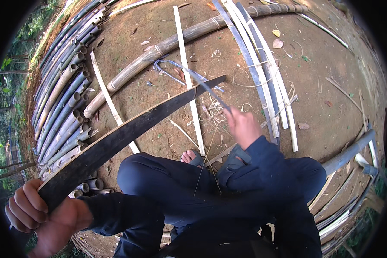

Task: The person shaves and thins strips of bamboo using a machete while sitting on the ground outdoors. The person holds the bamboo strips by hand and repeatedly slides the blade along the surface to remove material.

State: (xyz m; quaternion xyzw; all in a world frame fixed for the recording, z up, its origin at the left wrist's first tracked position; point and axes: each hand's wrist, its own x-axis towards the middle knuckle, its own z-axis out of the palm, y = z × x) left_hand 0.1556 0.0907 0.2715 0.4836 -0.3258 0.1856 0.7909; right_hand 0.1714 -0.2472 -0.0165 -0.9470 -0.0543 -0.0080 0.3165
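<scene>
My left hand (32, 210) grips the handle of a long dark curved blade (129, 131) that reaches up and right across the ground to a tip near the middle. My right hand (244, 127) is blurred and pinches a thin bamboo strip (189, 74) that runs up and left, passing the blade near its tip. I am squatting in dark blue trousers, and my sandalled foot (192, 157) shows between my knees.
A pile of cut bamboo poles (62, 103) lies at the left. One long bamboo pole (167, 45) curves across the dirt. Flat split slats (262, 73) lie at the right and one (185, 69) in the middle. More poles and strips (348, 180) sit at the lower right.
</scene>
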